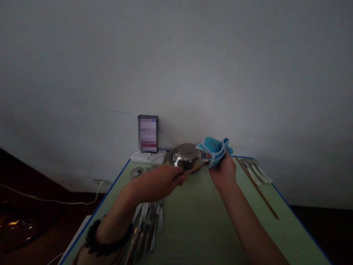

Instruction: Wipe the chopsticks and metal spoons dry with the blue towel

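My left hand [168, 179] reaches across from the left with its fingers closed. A thin brown stick that looks like a chopstick [194, 169] runs from its fingertips toward my right hand [224, 170]. Blue, white-edged folded cloth, by its look a face mask [213, 149], is gripped in my right hand. The mask lies around or against the stick's far end, which is hidden. Just behind the stick, an upside-down shiny metal bowl [187, 154] rests on the table near the wall.
A phone [149, 133] stands on a white base [147, 157] at the back left. Several knives and forks [146, 228] and a spoon [136, 172] lie left on the green table [198, 228]. Right, a chopstick [259, 191] lies beside white-handled cutlery [256, 173].
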Demonstrator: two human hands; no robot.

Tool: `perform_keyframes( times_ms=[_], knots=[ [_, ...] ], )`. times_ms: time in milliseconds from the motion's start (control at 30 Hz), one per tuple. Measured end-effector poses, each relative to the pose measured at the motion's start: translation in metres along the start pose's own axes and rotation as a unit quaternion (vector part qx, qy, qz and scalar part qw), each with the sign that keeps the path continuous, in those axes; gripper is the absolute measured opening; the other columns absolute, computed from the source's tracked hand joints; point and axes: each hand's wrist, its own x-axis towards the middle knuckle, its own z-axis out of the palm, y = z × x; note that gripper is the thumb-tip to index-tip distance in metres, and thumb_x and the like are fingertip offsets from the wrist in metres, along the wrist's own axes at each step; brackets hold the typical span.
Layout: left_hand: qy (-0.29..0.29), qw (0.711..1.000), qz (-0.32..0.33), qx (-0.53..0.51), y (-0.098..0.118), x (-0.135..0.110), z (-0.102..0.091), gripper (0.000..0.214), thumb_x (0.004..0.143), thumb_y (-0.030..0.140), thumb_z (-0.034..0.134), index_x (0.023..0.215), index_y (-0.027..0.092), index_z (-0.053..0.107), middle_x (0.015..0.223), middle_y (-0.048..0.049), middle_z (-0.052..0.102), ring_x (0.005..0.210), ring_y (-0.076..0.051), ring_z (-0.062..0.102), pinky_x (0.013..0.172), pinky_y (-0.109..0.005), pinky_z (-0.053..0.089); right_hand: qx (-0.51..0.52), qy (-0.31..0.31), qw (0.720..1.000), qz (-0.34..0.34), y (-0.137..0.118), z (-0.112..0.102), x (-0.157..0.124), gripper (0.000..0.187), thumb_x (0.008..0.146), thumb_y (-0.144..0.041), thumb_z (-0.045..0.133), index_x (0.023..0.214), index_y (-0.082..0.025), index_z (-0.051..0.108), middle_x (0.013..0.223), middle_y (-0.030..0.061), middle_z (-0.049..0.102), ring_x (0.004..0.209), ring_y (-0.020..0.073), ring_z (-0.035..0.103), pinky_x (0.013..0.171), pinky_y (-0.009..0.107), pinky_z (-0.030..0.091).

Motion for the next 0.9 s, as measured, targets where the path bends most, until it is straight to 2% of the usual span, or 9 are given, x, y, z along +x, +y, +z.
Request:
perform_keyframes(
  times_ms=[133, 333, 467, 600, 667, 800, 900],
  knots=[
    [-0.016, 1.0, 0.014, -0.017, 0.0, -0.001, -0.004, 0.033, 0.09, 0.04, 0.03, 0.086, 0.019, 0.056, 0.077, -0.0027, 0.059, 0.071, -0.016, 0.054, 0.062, -0.027, 0.039, -0.011, 0.011, 1.0, -0.013, -0.009, -0.002, 0.0, 0.034, 0.085, -0.046, 0.039, 0.08, -0.021, 0.061, 0.063, -0.0042, 0.066, 0.051, 0.0108, 0.059, 0.048, 0.024, 0.05],
    [0.033, 0.999, 0.023, -0.024, -0.002, 0.009, 0.0, 0.033, 0.09, 0.035, 0.028, 0.088, 0.018, 0.056, 0.078, -0.0035, 0.061, 0.072, -0.017, 0.056, 0.065, -0.028, 0.04, -0.028, -0.043, 0.998, -0.039, 0.017, -0.003, -0.009, 0.028, 0.082, -0.043, 0.047, 0.088, -0.021, 0.061, 0.082, -0.0022, 0.069, 0.067, 0.0107, 0.063, 0.067, 0.027, 0.053],
    [0.015, 1.0, 0.005, -0.024, -0.001, 0.008, 0.003, 0.028, 0.088, 0.036, 0.034, 0.084, 0.018, 0.055, 0.074, -0.003, 0.062, 0.065, -0.016, 0.057, 0.059, -0.026, 0.041, -0.063, -0.044, 0.997, 0.002, 0.031, -0.006, -0.006, 0.025, 0.08, -0.039, 0.05, 0.091, -0.018, 0.061, 0.089, 0.0008, 0.069, 0.078, 0.013, 0.064, 0.073, 0.029, 0.052],
    [-0.091, 0.991, -0.037, -0.091, 0.001, 0.002, 0.002, 0.034, 0.087, 0.042, 0.032, 0.073, 0.017, 0.051, 0.051, 0.0009, 0.056, 0.041, -0.01, 0.051, 0.043, -0.02, 0.038, -0.071, -0.005, 0.997, -0.007, 0.02, -0.008, 0.003, 0.016, 0.08, -0.03, 0.051, 0.085, -0.019, 0.061, 0.082, -0.0009, 0.07, 0.072, 0.0122, 0.064, 0.068, 0.027, 0.053],
    [-0.125, 0.984, -0.032, -0.125, 0.002, 0.0, 0.0, 0.036, 0.087, 0.043, 0.032, 0.07, 0.017, 0.048, 0.047, 0.0022, 0.054, 0.038, -0.01, 0.05, 0.041, -0.019, 0.038, -0.067, 0.003, 0.997, -0.026, 0.009, -0.008, 0.007, 0.017, 0.08, -0.032, 0.051, 0.079, -0.019, 0.061, 0.071, -0.0028, 0.069, 0.063, 0.0117, 0.063, 0.064, 0.028, 0.053],
    [-0.116, 0.982, -0.015, -0.15, 0.003, 0.0, -0.003, 0.034, 0.087, 0.043, 0.034, 0.072, 0.017, 0.05, 0.047, 0.0042, 0.049, 0.039, -0.009, 0.048, 0.04, -0.018, 0.037, -0.053, -0.004, 0.996, -0.072, -0.006, -0.007, 0.008, 0.018, 0.079, -0.032, 0.05, 0.07, -0.019, 0.058, 0.056, -0.0062, 0.063, 0.05, 0.0105, 0.058, 0.053, 0.025, 0.051],
    [-0.088, 0.975, -0.003, -0.205, 0.003, 0.007, 0.0, 0.028, 0.088, 0.039, 0.032, 0.087, 0.017, 0.051, 0.053, 0.0054, 0.046, 0.041, -0.008, 0.045, 0.04, -0.018, 0.035, -0.039, -0.006, 0.996, -0.078, -0.006, -0.004, 0.003, 0.017, 0.078, -0.03, 0.05, 0.069, -0.019, 0.058, 0.057, -0.0062, 0.064, 0.051, 0.0109, 0.059, 0.052, 0.025, 0.05]
  ],
)
